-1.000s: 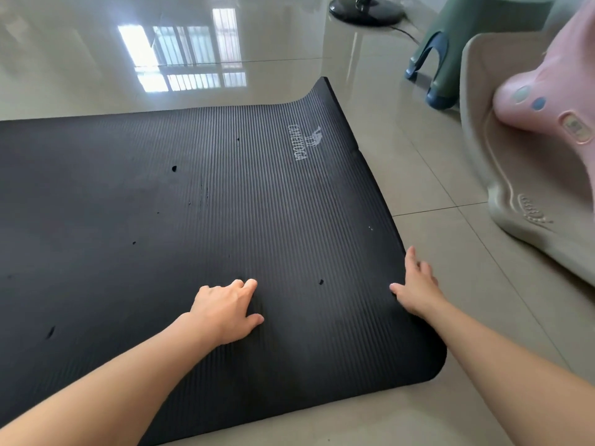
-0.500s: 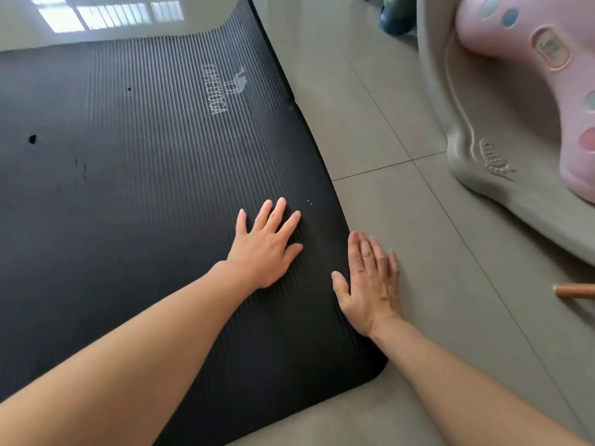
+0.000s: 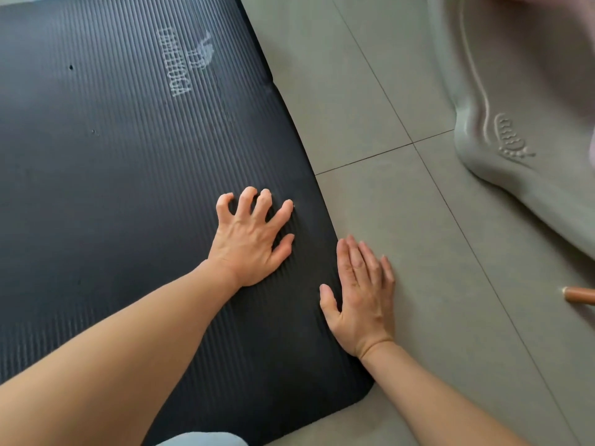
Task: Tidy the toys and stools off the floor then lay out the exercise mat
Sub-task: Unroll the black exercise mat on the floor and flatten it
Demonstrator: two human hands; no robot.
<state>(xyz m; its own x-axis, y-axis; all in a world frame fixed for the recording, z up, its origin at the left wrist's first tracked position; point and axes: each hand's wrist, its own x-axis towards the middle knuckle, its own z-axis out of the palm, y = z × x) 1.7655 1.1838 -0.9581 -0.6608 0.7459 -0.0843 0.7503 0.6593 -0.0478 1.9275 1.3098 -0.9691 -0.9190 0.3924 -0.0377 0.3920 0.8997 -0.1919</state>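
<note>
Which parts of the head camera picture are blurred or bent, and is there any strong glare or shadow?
In the head view the mat logo is smeared by motion blur and the top right corner is washed out; the hands, left and right, are fairly sharp; the wide lens bows the black mat edge; light is soft, with no hard shadows or glare on the floor tiles.

I can make out only one printed mark: pale lettering on the black ribbed foam exercise mat [image 3: 122,175], in the upper middle of the frame, running sideways along the ribs. It is blurred; the ending looks like "YOGA", and the letters before it I cannot read. A small pale logo sits just beside it. The grey moulded plastic piece [image 3: 515,175] at right carries an embossed emblem, illegible.
</note>
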